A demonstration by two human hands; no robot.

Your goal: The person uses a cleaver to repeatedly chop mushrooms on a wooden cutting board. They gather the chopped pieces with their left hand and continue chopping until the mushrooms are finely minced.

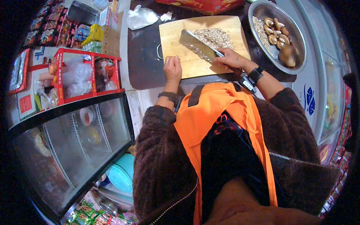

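My right hand (228, 59) grips the handle of a cleaver (199, 45), whose broad blade slants up and left over a wooden cutting board (175, 36). Bits of chopped food cling to the blade's side. Just beyond it lies a heap of finely chopped mushroom (215, 38). My left hand (172, 67) is closed in a fist at the board's near left edge, with nothing visible in it. To the right, a steel bowl (301, 53) contains whole brown mushrooms (277, 32) and chopped bits (260, 31) along its left side.
A tied plastic bag (142, 17) of white contents and a crumpled white scrap (166, 16) lie beyond the board on the dark table (143, 56). A red box (202, 5) stands at the back. Left is a glass-fronted cooler (84, 135); right, a chest freezer (309, 84).
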